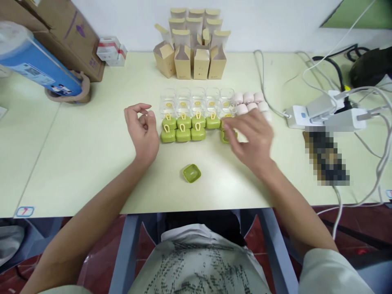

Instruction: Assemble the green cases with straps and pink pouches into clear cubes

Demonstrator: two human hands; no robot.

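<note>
My left hand [142, 132] hovers at the left end of two rows of small green cases [183, 135] with pale yellow loops on top. Its fingers are loosely curled, thumb and index finger apart, with nothing between them. Over the right end of the rows is my right hand [252, 141], blurred by motion, its fingertips by a green piece [225, 137]. Whether they grip it cannot be made out. A hollow green shell [192, 173] lies apart, nearer to me, showing its inside.
Clear plastic cups [197, 96] with yellow marks stand behind the cases, beside pale pink rounded pieces [248, 98]. Open cardboard boxes [200, 61] line the wall. On the right lie a power strip [301, 117] with cables and a pixelated object [327, 157]. A blue cylinder [45, 61] leans at left.
</note>
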